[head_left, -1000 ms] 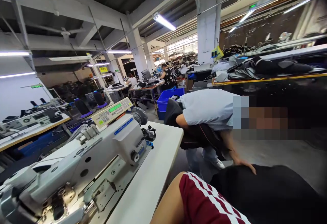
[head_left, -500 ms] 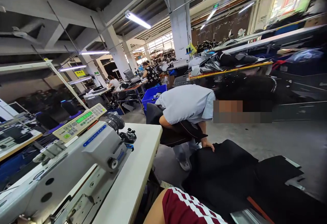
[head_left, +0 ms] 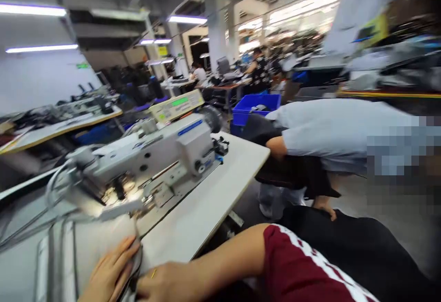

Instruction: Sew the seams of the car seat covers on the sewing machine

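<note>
A light grey fabric piece [head_left: 93,235] with dark edging and pale strips lies at the lower left, by the needle end of a sewing machine [head_left: 151,155]. My left hand [head_left: 112,267] rests on it, fingers stretched out toward its right edge. My right hand [head_left: 167,281], with a ring on one finger, is curled at that same edge, close beside the left. Its fingertips are partly hidden, but they appear closed on the edge. My right arm in a maroon sleeve [head_left: 299,265] reaches in from the right. A lamp lights the needle area.
The white machine table [head_left: 206,201] ends at a corner on the right. Beyond it a co-worker in a light blue shirt [head_left: 337,127] bends down, a hand on black material [head_left: 358,242]. A blue bin [head_left: 255,107] stands behind. Other people work at far tables.
The view has swung left and down, so the machine shows further right. Both my hands have come into sight on the grey fabric piece. The co-worker remains bent over the black material.
</note>
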